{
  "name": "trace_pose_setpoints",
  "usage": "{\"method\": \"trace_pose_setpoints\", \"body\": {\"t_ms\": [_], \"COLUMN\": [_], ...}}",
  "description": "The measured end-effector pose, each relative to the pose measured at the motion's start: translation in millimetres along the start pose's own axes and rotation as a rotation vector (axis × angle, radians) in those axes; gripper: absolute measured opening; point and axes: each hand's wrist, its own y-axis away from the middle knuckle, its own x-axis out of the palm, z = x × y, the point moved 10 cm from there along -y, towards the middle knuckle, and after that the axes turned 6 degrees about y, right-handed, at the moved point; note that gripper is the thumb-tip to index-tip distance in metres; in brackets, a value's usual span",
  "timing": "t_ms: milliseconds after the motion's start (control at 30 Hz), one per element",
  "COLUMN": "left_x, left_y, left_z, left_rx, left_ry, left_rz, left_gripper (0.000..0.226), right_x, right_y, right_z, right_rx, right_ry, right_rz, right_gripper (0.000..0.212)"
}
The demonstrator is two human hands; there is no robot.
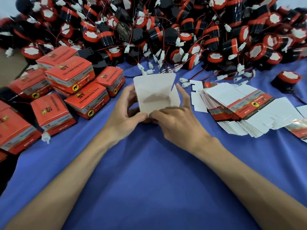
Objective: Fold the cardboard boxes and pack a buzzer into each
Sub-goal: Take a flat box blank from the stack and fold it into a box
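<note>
Far left: closed boxes [69, 75], red and printed, stacked and scattered on the blue surface [149, 171]; lids shut, contents hidden.
Left of centre: left hand [126, 112], fingers curled round the left wall of the open box [156, 93], thumb at its near bottom edge.
Centre: the open box, held just above the surface between both hands, mouth towards the camera, white interior showing, top flap standing up on the far side.
Right of centre: right hand [176, 120], fingers clamped on the box's right wall, thumb meeting the left thumb at the near edge.
Right: flat blanks [240, 103], an unfolded stack fanned out on the surface.
Far right: lone buzzer [286, 81], black and red, apart from the heap.
Rear, edge to edge: buzzer pile [166, 27], wires and white plugs spilling forward.
</note>
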Motion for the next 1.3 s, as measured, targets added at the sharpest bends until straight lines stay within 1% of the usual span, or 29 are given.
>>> {"method": "trace_pose_setpoints", "body": {"t_ms": [67, 100, 167, 200, 267, 333, 367, 400, 433, 467, 500, 567, 600, 633, 667, 700, 733, 767, 800, 867, 900, 967, 1033, 1100, 1167, 1233, 1300], "left_x": [2.3, 2.6, 3.9, 5.0, 6.0, 6.3, 6.1, 5.6, 4.9, 4.3, 3.1, 2.9, 2.7, 2.4, 0.8, -1.2, -3.0, -5.0, -7.4, -12.9, -16.6, -23.2, -25.7, -24.7, -20.6, -14.9, -10.5], "left_y": [0.1, 0.2, 0.4, 0.7, 1.1, 1.0, 0.6, 0.2, -0.1, -0.3, -0.8, -2.4, -3.0, -3.5, -4.1, -4.9, -5.3, -5.9, -5.4, -4.4, -3.1, 2.7, 9.7, 15.4, 21.7, 27.3, 31.9], "left_z": [0.8, 0.8, 1.4, 2.6, 6.1, 8.2, 8.4, 8.5, 8.4, 8.2, 7.4, 4.1, 2.3, 1.7, 2.9, 5.0, 6.7, 6.8, 5.9, 1.6, -1.8, -14.6, -29.7, -39.7, -48.7, -56.5, -61.9], "left_rx": [-0.007, -0.007, -0.009, -0.017, -0.031, -0.032, -0.026, -0.018, -0.01, -0.003, 0.003, 0.024, 0.041, 0.05, 0.043, 0.029, 0.022, 0.027, 0.036, 0.058, 0.076, 0.159, 0.285, 0.385, 0.491, 0.59, 0.666], "left_ry": [-0.027, -0.041, -0.069, -0.079, -0.099, -0.125, -0.14, -0.153, -0.161, -0.163, -0.163, -0.189, -0.214, -0.238, -0.259, -0.283, -0.309, -0.337, -0.359, -0.364, -0.358, -0.38, -0.434, -0.46, -0.484, -0.514, -0.549], "left_rz": [0.011, 0.008, 0.009, 0.011, 0.008, 0.002, -0.006, -0.017, -0.028, -0.036, -0.044, -0.043, -0.035, -0.033, -0.039, -0.049, -0.062, -0.078, -0.099, -0.161, -0.204, -0.304, -0.378, -0.405, -0.407, -0.406, -0.404], "left_gripper": [0.066, 0.063, 0.053, 0.049, 0.046, 0.048, 0.05, 0.05, 0.05, 0.05, 0.052, 0.059, 0.063, 0.067, 0.073, 0.08, 0.084, 0.086, 0.086, 0.084, 0.082, 0.074, 0.064, 0.057, 0.05, 0.043, 0.037], "right_x": [1.7, -1.0, -8.2, -7.3, 5.9, 19.7, 24.3, 27.0, 26.0, 18.5, 4.3, -29.9, -38.3, -35.4, -22.5, -1.5, 25.0, 53.7, 78.8, 111.3, 119.6, 123.7, 121.4, 113.8, 94.6, 65.3, 47.1], "right_y": [-0.2, -0.7, -2.0, -1.9, 0.0, 2.1, 3.4, 3.7, 2.4, -1.7, -8.6, -20.6, -26.5, -34.3, -43.2, -51.6, -57.3, -60.1, -61.3, -65.4, -66.2, -66.2, -68.9, -70.8, -69.0, -59.8, -45.8], "right_z": [0.7, -1.4, -10.0, -12.1, -8.1, -2.3, -2.0, -2.5, -3.5, -5.7, -8.9, -29.3, -48.1, -74.7, -107.3, -142.1, -172.7, -197.0, -212.2, -224.4, -226.6, -230.0, -226.9, -216.2, -204.3, -199.0, -194.4], "right_rx": [-0.013, 0.012, 0.112, 0.146, 0.147, 0.119, 0.117, 0.117, 0.122, 0.135, 0.154, 0.219, 0.283, 0.386, 0.538, 0.714, 0.883, 1.022, 1.099, 1.098, 1.077, 1.051, 1.004, 0.949, 0.923, 0.98, 1.07], "right_ry": [-0.009, -0.019, -0.019, 0.003, 0.05, 0.044, 0.034, 0.027, 0.006, -0.048, -0.127, -0.275, -0.337, -0.407, -0.47, -0.511, -0.527, -0.514, -0.478, -0.365, -0.302, -0.212, -0.191, -0.231, -0.315, -0.487, -0.774], "right_rz": [0.047, 0.038, 0.023, 0.056, 0.222, 0.381, 0.428, 0.44, 0.416, 0.337, 0.192, -0.173, -0.309, -0.375, -0.383, -0.333, -0.224, -0.081, 0.06, 0.266, 0.324, 0.344, 0.3, 0.234, 0.101, -0.119, -0.273], "right_gripper": [0.017, 0.015, 0.021, 0.025, 0.025, 0.022, 0.023, 0.026, 0.03, 0.035, 0.039, 0.039, 0.036, 0.033, 0.031, 0.032, 0.037, 0.044, 0.052, 0.061, 0.063, 0.061, 0.05, 0.035, 0.024, 0.012, 0.009]}}
